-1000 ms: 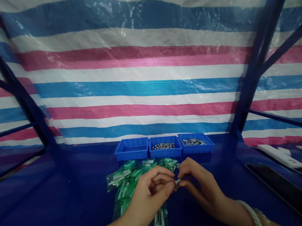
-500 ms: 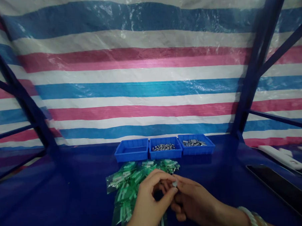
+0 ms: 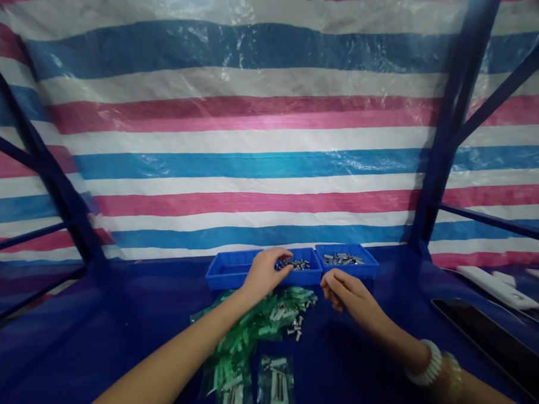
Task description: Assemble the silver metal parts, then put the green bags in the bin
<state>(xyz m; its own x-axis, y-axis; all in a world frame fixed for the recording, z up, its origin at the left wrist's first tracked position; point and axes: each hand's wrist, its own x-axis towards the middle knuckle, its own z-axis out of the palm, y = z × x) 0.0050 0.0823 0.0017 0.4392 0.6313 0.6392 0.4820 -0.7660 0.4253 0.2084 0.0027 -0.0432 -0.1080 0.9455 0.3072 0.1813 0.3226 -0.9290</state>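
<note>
Big blue table (image 3: 123, 327), green bags (image 3: 257, 327) heaped in the near middle. The left hand (image 3: 266, 270) is dipped into the middle bin (image 3: 306, 276) at the far edge, fingers curled over the little metal pieces (image 3: 300, 264) (can't tell if one's pinched). The right hand (image 3: 345, 289) hovers half-curled just near of the right bin (image 3: 348, 273), and I can't tell if it's holding anything. I'd pinch one piece, fingertips only.

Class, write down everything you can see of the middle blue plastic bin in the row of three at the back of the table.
The middle blue plastic bin is a shallow, open-topped rectangular tray with straight walls. It sits level on the dark blue tabletop, side by side between the left blue bin and the right blue bin. A thin layer of small silvery metal pieces lies on its floor. The person's left hand reaches over its front left corner, fingertips down among the pieces.
</note>
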